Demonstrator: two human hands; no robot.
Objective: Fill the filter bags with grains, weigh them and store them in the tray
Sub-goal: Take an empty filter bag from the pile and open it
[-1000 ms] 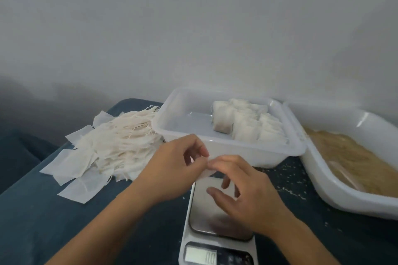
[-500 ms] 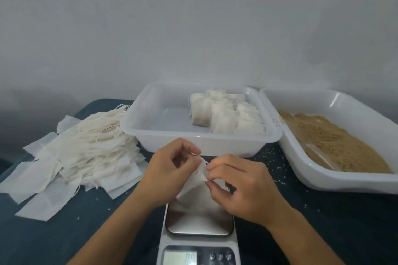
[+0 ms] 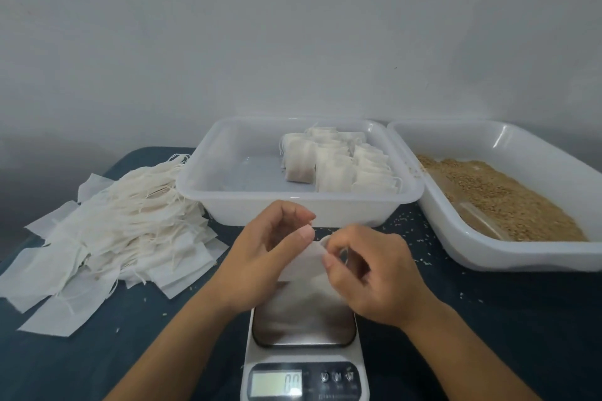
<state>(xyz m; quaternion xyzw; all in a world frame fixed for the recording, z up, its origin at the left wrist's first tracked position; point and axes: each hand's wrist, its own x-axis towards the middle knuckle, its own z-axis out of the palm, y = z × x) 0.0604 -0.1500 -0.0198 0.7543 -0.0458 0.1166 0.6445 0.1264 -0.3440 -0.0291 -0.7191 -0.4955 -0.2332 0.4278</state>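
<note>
Both hands over the scale [image 3: 304, 368]. Left hand [image 3: 260, 257] & right hand [image 3: 374, 273] each pinch the top edge of an empty filter bag [image 3: 303, 273], fingers closed on it, bag hanging above the steel platform. Display reads approx 0.0. Tray [image 3: 241, 202] w/ filled bags [image 3: 335, 163] at 12 o'clock. Grain tub [image 3: 488, 257] at 2 o'clock. Empty-bag pile [image 3: 107, 238] at 9 o'clock on the table [image 3: 505, 319].

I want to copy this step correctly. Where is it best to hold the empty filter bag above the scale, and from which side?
Hold the filter bag at its open top rim, one edge per hand, as the left hand and right hand do. It is thin and limp, so pinching opposite edges from the two sides probably keeps the mouth open for grain.
</note>
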